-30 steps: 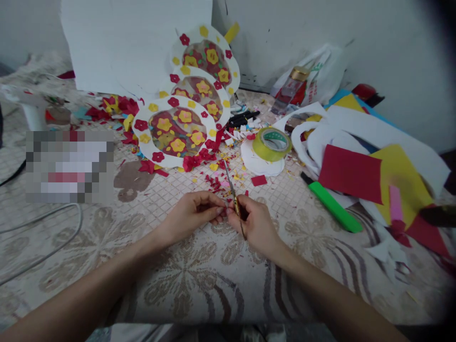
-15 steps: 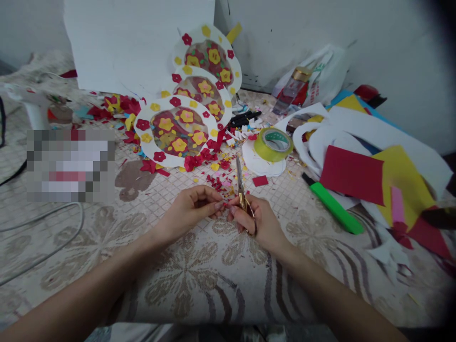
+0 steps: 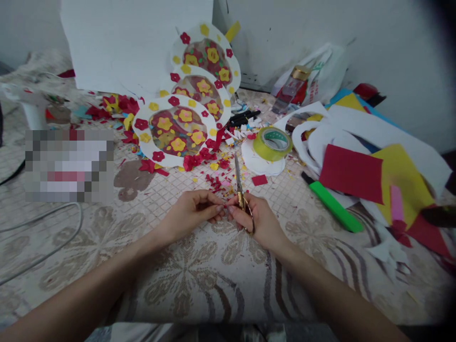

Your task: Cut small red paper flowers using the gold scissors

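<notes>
My left hand (image 3: 194,213) is closed in a pinch at a tiny piece of red paper (image 3: 225,206), mostly hidden by the fingertips. Opposite it, my right hand (image 3: 258,218) has its thumb and finger at the same piece. Gold-handled scissors (image 3: 239,179) are also held in my right hand, blades closed and pointing away from me. Just beyond the fingers lie red and pink paper scraps (image 3: 214,182) and a small red paper rectangle (image 3: 260,180).
Three white oval frames (image 3: 164,160) with paper flowers lean at the back. Yellow tape (image 3: 261,151) rests on white paper. A green marker (image 3: 337,206), red paper (image 3: 351,173) and a bottle (image 3: 290,90) are to the right. A grey cable (image 3: 80,223) curves at left.
The fingertips have shifted very slightly around the small red paper piece. The scissors stay in my right hand, and the view has moved a little.
</notes>
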Demonstrator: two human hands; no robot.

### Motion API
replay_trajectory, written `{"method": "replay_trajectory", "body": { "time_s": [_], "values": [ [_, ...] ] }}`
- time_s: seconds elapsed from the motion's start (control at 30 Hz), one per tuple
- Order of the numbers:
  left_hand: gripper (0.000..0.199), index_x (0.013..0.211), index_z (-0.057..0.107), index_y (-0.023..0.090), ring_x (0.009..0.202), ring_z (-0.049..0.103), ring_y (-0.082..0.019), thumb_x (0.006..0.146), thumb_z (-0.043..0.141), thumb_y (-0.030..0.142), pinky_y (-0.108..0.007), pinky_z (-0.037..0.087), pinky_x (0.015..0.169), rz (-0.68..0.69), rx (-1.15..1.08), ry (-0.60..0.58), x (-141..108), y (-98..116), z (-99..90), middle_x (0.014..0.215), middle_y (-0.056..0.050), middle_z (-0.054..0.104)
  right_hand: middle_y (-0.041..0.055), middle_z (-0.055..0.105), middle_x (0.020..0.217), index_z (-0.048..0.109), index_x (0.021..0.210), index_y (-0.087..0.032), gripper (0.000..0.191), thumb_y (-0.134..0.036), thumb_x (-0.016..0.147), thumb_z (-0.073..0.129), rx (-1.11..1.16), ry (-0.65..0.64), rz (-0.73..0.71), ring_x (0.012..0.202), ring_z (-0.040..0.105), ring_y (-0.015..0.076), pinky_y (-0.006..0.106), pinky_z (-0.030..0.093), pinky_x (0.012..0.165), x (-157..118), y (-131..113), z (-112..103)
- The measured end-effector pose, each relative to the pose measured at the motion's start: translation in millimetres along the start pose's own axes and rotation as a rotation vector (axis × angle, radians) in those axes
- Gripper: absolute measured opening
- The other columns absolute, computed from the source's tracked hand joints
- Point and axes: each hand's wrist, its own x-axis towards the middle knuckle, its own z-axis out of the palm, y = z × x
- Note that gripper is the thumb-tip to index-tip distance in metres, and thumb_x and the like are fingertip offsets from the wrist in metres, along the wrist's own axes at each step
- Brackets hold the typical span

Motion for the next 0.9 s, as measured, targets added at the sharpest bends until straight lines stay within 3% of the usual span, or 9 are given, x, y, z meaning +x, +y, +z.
{"method": "replay_trajectory", "body": {
  "time_s": [0.33, 0.57, 0.73, 0.9],
  "values": [
    [0.014, 0.08, 0.064, 0.013, 0.059, 0.059, -0.011, 0.077, 0.062, 0.026, -0.023, 0.048, 0.059, -0.021, 0.092, 0.01, -1, 1, 0.4, 0.067, -0.002, 0.065, -0.0028, 0.052, 0.06, 0.055, 0.077, -0.017, 0.009, -0.025, 0.073, 0.056, -0.017, 0.015, -0.035, 0.05, 0.045, 0.0092, 0.02, 0.039, 0.045, -1, 4, 2],
    [0.009, 0.078, 0.061, 0.013, 0.06, 0.061, -0.008, 0.076, 0.064, 0.021, -0.02, 0.048, 0.058, -0.13, -0.229, 0.023, 2, 1, -7.5, 0.07, -0.001, 0.068, -0.0051, 0.043, 0.054, 0.053, 0.079, -0.018, 0.03, -0.048, 0.079, 0.055, 0.028, 0.008, -0.038, 0.044, 0.041, 0.0084, 0.02, 0.037, 0.041, -5, 4, -4],
    [0.006, 0.079, 0.06, 0.012, 0.063, 0.063, -0.009, 0.077, 0.065, 0.015, -0.018, 0.049, 0.058, -0.176, -0.448, 0.106, 4, 4, -16.7, 0.073, -0.003, 0.07, -0.0033, 0.04, 0.057, 0.05, 0.074, -0.017, 0.046, -0.061, 0.084, 0.039, -0.099, -0.151, -0.123, 0.047, 0.038, 0.0083, 0.021, 0.034, 0.044, -11, 10, -17],
    [0.003, 0.077, 0.062, 0.011, 0.069, 0.065, -0.01, 0.077, 0.064, 0.01, -0.018, 0.052, 0.063, -0.145, -0.521, 0.157, 4, 8, -24.1, 0.079, -0.006, 0.07, -0.0047, 0.034, 0.054, 0.04, 0.064, -0.018, 0.049, -0.063, 0.083, 0.037, -0.267, -0.285, -0.011, 0.045, 0.034, 0.0074, 0.02, 0.029, 0.041, -14, 9, -21]
  ]
}}
